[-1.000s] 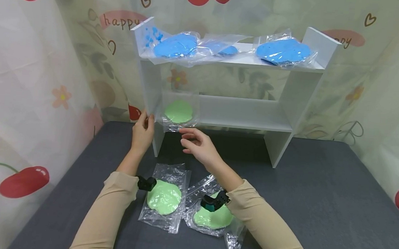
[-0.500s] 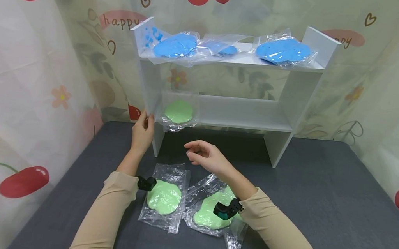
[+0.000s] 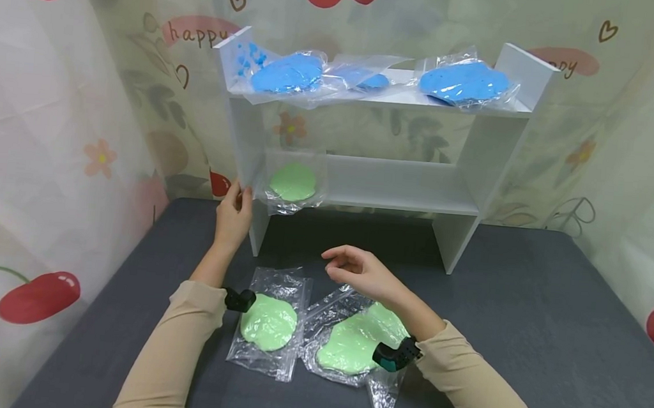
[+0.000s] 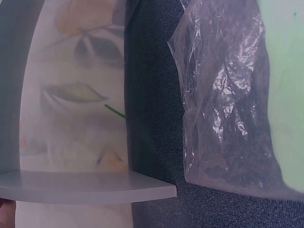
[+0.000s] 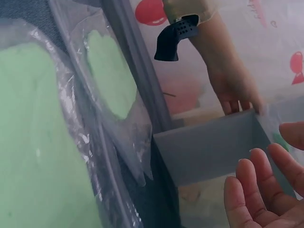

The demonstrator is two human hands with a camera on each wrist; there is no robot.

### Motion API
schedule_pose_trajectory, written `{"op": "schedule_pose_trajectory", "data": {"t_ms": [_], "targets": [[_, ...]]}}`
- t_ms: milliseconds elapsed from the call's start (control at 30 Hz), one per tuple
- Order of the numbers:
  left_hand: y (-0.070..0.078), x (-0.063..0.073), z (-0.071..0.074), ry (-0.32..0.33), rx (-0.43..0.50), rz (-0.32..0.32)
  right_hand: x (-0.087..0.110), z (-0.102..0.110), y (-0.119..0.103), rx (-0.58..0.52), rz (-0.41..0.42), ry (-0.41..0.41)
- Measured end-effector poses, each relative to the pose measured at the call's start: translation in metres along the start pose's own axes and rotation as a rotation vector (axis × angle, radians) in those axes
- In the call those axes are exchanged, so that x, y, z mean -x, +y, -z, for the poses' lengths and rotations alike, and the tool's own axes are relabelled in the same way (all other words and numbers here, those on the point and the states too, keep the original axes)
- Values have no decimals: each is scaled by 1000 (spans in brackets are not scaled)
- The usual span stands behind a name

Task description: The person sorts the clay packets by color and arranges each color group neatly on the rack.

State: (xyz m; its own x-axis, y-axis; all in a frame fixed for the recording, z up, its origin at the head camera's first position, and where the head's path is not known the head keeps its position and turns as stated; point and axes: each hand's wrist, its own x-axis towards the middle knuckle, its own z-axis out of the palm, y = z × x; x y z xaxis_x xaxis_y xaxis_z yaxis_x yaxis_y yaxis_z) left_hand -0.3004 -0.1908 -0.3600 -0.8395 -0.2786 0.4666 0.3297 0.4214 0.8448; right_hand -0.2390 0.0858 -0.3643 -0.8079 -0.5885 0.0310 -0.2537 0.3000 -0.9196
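Observation:
A white two-tier shelf (image 3: pixel 396 200) stands at the back of the dark table. My left hand (image 3: pixel 233 219) holds the front edge of its left side panel; the right wrist view shows that hand (image 5: pixel 235 88) with fingers behind the panel. Over the table in front of the shelf hovers my right hand (image 3: pixel 364 272), fingers loosely bent and holding nothing. A clear bag of flat green slime (image 3: pixel 293 183) sits at the left end of the lower tier, its front hanging over the edge. Two more bags of green slime, a left one (image 3: pixel 268 324) and a right one (image 3: pixel 350 343), lie below my hands.
On the top tier are clear bags with blue slime, one at the left (image 3: pixel 288 74), a partly covered one in the middle (image 3: pixel 371 81) and one at the right (image 3: pixel 464 83). A patterned curtain (image 3: pixel 78 146) surrounds the table (image 3: pixel 542 323). A thin cable (image 3: pixel 577 211) hangs at the right.
My right hand has drawn back from the bag on the lower tier, moving down and to the right. The left hand keeps its place on the shelf's side.

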Motion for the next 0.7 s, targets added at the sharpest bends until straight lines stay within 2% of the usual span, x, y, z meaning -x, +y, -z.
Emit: {"op": "schedule_pose_trajectory", "data": {"t_ms": [500, 700], "targets": [[-1, 0, 0, 0, 5, -8, 24, 23, 27, 74, -41, -60], [-1, 0, 0, -8, 4, -9, 32, 30, 39, 121, -18, -70]]}}
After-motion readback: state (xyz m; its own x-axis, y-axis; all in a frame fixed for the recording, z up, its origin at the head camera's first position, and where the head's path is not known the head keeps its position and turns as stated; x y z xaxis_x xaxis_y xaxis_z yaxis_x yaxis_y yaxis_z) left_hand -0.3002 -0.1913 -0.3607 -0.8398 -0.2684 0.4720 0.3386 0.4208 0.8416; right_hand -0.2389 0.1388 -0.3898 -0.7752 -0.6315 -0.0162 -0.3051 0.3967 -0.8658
